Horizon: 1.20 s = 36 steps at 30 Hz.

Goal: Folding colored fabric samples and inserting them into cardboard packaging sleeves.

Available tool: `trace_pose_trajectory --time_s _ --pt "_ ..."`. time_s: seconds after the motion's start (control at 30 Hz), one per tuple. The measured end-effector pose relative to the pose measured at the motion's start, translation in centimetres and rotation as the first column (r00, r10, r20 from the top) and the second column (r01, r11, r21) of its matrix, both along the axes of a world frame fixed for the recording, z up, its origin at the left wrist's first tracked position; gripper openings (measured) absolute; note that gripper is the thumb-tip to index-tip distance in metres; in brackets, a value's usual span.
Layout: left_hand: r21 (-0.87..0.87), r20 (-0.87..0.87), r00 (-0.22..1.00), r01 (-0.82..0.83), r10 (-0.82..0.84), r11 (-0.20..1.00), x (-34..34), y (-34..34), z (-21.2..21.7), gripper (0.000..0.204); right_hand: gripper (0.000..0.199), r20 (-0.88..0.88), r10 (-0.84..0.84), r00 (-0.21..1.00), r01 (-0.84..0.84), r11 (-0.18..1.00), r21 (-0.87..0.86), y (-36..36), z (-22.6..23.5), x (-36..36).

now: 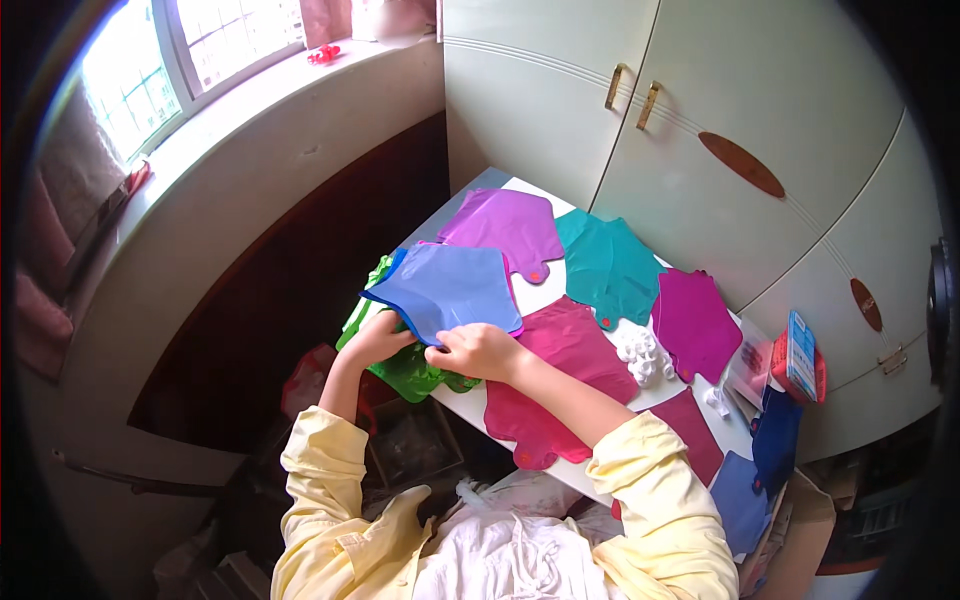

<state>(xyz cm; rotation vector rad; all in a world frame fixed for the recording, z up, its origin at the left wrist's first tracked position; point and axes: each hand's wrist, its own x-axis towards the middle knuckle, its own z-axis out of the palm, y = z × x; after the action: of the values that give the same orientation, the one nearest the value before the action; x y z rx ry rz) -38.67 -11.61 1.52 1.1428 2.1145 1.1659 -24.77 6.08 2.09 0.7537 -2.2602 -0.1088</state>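
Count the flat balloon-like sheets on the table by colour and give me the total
Blue sheet, held by the left hand and right hand: 1
Purple sheet: 1
Teal sheet: 1
Magenta sheets: 2
Green sheet: 1
Total: 6, on the white table

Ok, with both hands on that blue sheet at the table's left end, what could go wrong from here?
The blue sheet, pinched by the left hand and right hand, overhangs the table edge and may slide off. The green sheet beneath also hangs over that edge and could be dragged down. The sleeve might brush the crimson sheet out of place.
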Motion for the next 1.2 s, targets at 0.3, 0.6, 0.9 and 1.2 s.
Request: trace_pose_trajectory --time_s 0.3,0.6,0.9,1.2 --pt "-0.076 0.743 0.565 -0.462 0.359 0.883 4.0 -0.4 1.5 0.025 0.017 -0.017 0.041 0.999 -0.040 0.998 0.039 -1.1 -1.7 0.2" --pt "-0.056 0.482 0.750 -0.490 0.453 0.870 4.3 0.1 -0.9 0.013 0.017 -0.015 0.080 0.997 -0.080 0.997 0.007 -2.1 -1.8 0.9" --pt "-0.043 0.462 0.757 -0.500 0.461 0.865 4.6 -1.3 -0.4 0.011 0.019 0.034 0.120 0.992 -0.120 0.993 -0.018 -2.6 -2.5 0.4" --pt "-0.017 0.414 0.788 -0.494 0.456 0.869 4.3 -1.5 -1.6 0.011 0.013 0.104 0.154 0.983 -0.149 0.987 -0.054 -2.9 -2.2 -0.1"
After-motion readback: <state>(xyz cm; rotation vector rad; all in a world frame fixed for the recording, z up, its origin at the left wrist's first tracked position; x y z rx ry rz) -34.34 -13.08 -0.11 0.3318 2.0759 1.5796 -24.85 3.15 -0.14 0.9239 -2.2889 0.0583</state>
